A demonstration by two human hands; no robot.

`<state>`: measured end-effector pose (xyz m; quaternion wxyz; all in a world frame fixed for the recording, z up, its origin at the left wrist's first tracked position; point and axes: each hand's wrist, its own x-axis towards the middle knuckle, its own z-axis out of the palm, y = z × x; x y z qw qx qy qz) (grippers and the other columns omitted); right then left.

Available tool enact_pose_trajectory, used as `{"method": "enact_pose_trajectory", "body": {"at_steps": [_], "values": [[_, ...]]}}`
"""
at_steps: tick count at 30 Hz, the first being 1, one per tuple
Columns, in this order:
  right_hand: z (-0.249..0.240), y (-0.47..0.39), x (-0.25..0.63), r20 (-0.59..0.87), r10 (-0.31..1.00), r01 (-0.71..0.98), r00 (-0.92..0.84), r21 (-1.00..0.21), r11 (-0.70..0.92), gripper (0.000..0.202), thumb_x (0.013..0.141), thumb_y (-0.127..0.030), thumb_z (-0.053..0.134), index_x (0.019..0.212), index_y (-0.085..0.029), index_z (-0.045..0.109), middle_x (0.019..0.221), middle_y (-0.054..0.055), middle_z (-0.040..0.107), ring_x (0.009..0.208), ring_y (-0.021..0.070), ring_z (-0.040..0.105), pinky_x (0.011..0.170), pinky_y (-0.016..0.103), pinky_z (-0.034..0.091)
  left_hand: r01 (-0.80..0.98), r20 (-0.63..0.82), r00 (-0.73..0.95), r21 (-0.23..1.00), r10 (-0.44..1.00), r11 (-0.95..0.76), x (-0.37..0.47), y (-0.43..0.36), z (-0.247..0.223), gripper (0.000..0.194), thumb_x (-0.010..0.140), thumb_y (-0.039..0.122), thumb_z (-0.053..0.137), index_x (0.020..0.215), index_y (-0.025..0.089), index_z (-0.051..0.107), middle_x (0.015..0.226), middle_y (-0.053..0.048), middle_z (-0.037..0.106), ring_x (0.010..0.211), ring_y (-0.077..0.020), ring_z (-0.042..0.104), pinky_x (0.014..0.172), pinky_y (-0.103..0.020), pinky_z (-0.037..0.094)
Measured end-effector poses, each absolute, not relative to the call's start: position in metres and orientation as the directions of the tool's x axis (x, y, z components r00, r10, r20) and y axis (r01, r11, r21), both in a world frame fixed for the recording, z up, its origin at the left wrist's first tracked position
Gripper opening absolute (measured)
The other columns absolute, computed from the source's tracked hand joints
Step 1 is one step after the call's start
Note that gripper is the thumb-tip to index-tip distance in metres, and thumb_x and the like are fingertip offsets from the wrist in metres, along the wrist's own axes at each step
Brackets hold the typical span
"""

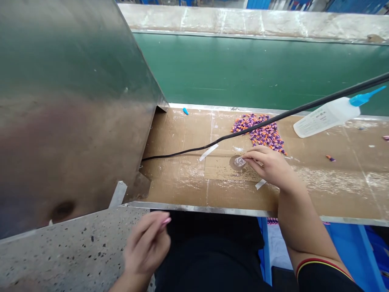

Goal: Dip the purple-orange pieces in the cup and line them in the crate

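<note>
Right hand point(269, 166) pinches a clear piece point(239, 162) just to its left; left hand point(148, 244) pinches a pink piece point(166, 221).

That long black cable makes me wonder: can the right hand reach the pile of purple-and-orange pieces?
Probably yes: the right hand is close by the pile, whose near side looks open, though the cable crosses part of it.

speckled terrazzo floor point(88, 251) at near left, large metal panel point(75, 109) on the left, cardboard-covered tabletop point(179, 134) with metal edging point(212, 210), green conveyor belt point(212, 69) beyond it, film-covered ledge point(200, 19) farther back
</note>
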<state>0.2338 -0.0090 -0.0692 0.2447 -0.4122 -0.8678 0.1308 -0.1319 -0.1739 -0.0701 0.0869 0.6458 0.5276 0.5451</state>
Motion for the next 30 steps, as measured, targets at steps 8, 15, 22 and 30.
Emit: {"method": "enact_pose_trajectory", "body": {"at_steps": [8, 15, 22, 30], "values": [[-0.079, -0.008, 0.229, 0.297, 0.762, 0.686, -0.576, -0.332, 0.648, 0.026, 0.106, -0.015, 0.056, 0.115, -0.024, 0.079, 0.110, 0.012, 0.078, 0.102, 0.0270, 0.074, 0.087, 0.044, 0.065, -0.008, 0.396, 0.064, 0.918, 0.916, -0.396, -0.043, -0.082, -0.065, 0.017, 0.106, 0.024, 0.064, 0.095, 0.021, 0.076, 0.082, -0.004, 0.073, 0.070, -0.0137, 0.072, 0.066, -0.026, 0.064], [-0.078, -0.011, 0.219, 0.262, 0.761, 0.722, -0.594, -0.244, 0.648, 0.032, 0.103, -0.006, 0.053, 0.112, -0.023, 0.079, 0.106, 0.012, 0.077, 0.097, 0.0264, 0.068, 0.088, 0.042, 0.060, -0.262, -0.064, 0.130, 0.960, 0.989, 0.096, -0.008, -0.026, -0.074, 0.040, 0.084, 0.052, 0.092, 0.106, 0.018, 0.086, 0.089, -0.008, 0.079, 0.073, -0.0143, 0.072, 0.073, -0.029, 0.067], [-0.074, -0.013, 0.217, 0.266, 0.746, 0.718, -0.611, -0.209, 0.663, 0.034, 0.106, -0.006, 0.047, 0.111, -0.022, 0.077, 0.104, 0.012, 0.076, 0.094, 0.0254, 0.067, 0.086, 0.041, 0.060, -0.280, -0.171, 0.160, 0.937, 0.972, 0.211, -0.007, -0.017, -0.091, 0.042, 0.080, 0.045, 0.094, 0.111, 0.018, 0.086, 0.097, -0.009, 0.080, 0.076, -0.0130, 0.070, 0.078, -0.029, 0.066], [-0.075, -0.016, 0.221, 0.253, 0.799, 0.738, -0.545, -0.307, 0.600, 0.029, 0.108, -0.013, 0.052, 0.115, -0.023, 0.078, 0.107, 0.013, 0.077, 0.097, 0.0273, 0.070, 0.089, 0.046, 0.063, -0.231, -0.168, 0.125, 0.954, 0.978, 0.193, -0.012, -0.019, -0.097, 0.032, 0.087, 0.040, 0.087, 0.111, 0.018, 0.084, 0.097, -0.007, 0.076, 0.078, -0.0126, 0.069, 0.078, -0.028, 0.065]]}}
